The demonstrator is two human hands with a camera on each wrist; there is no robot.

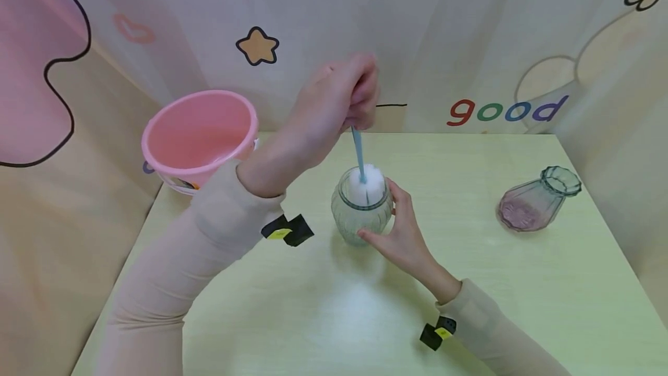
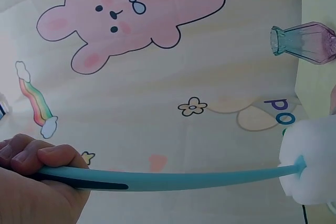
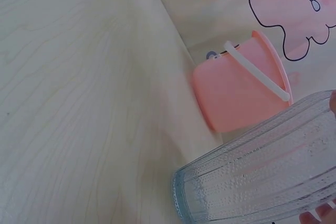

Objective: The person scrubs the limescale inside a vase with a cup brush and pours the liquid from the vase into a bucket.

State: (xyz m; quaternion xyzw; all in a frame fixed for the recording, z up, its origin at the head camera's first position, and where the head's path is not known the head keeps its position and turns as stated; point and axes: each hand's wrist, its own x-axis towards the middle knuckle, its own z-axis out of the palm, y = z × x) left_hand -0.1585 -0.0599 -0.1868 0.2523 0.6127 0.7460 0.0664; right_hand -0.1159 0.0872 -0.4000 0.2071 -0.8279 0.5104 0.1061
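Note:
My left hand (image 1: 341, 100) grips the blue handle of a sponge bottle brush (image 2: 173, 179), raised above a ribbed clear glass jar (image 1: 347, 219). The brush's white sponge head (image 1: 367, 184) sits in the jar's mouth, its top standing above the rim. With thumb and fingers spread around the jar's right side, my right hand (image 1: 399, 237) holds it upright on the table. In the right wrist view the ribbed glass jar (image 3: 252, 177) fills the lower right, with only fingertips of that hand showing at the edge.
A pink bucket (image 1: 200, 132) with a white handle stands at the back left, behind my left forearm. On the right of the pale green table (image 1: 355, 318), a small faceted glass vase (image 1: 537, 202) with a purple base leans over. A printed curtain (image 1: 313, 4) borders the table.

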